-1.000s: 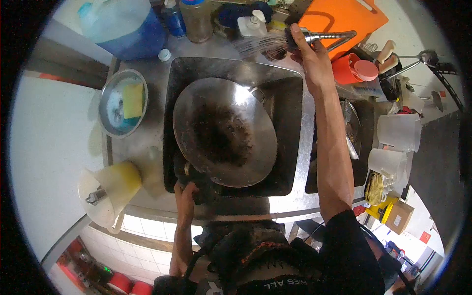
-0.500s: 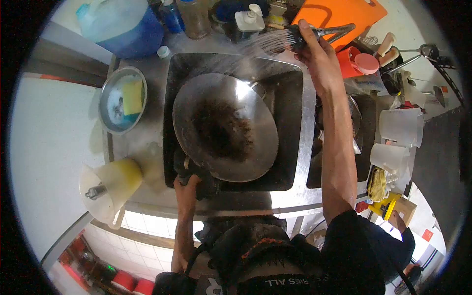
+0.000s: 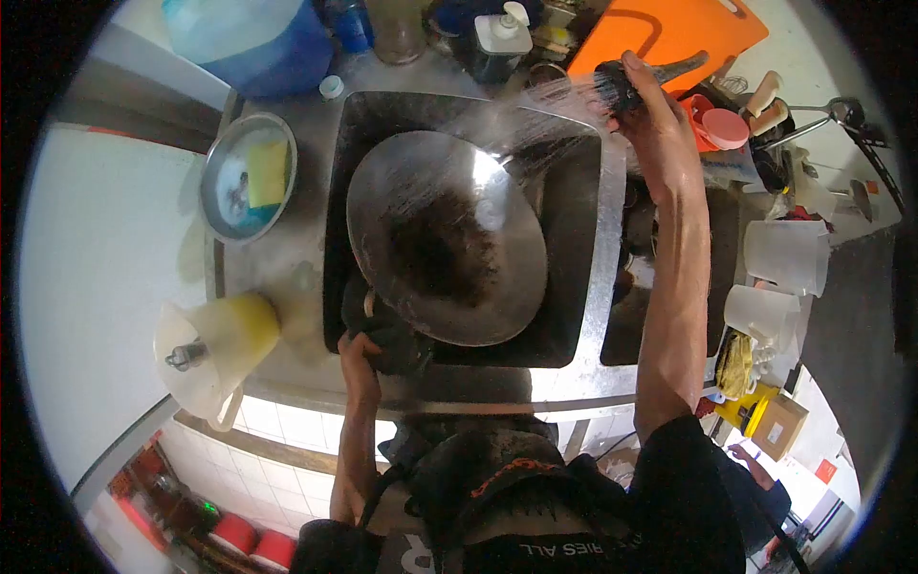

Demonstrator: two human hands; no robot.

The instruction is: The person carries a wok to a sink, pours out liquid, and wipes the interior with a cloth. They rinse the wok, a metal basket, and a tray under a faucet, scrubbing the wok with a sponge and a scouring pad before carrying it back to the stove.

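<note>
A large metal wok lies tilted in the left sink basin, its inside dark and stained in the middle. My left hand is closed on a dark cloth at the wok's near left edge, where a handle partly shows; how the fingers meet the handle is hidden. Above the basin's far right corner, my right hand is wrapped around a black spray head. Water fans out from it leftward and down onto the wok.
A metal bowl with suds and a yellow sponge stands left of the basin, near a jug of yellow liquid. Behind are a blue container, a pump bottle and an orange board. A second basin lies right.
My right hand has shifted slightly right and down with the spray head, and the water now falls more onto the wok. My left hand keeps its grip; the view has moved a little.
</note>
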